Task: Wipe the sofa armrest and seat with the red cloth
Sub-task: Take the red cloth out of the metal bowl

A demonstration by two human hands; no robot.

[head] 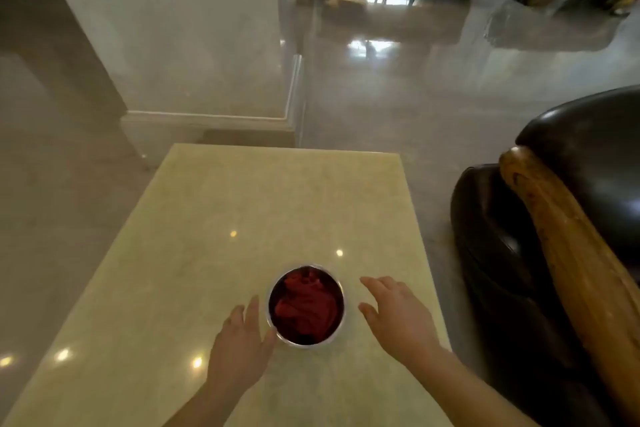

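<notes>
Tabletop (214, 218) bare around bowl (337, 329); sofa armrest (554, 236) blocks right (floor gap between).

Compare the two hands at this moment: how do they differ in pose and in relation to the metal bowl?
The left hand lies close against the metal bowl, its thumb at the rim; the right hand stands apart from the bowl, a gap of table showing between. The left hand's fingers point up and slightly right; the right hand's angle up and left, more spread. Both are bare, open, palm down, holding nothing, flanking the red cloth in the bowl.
</notes>
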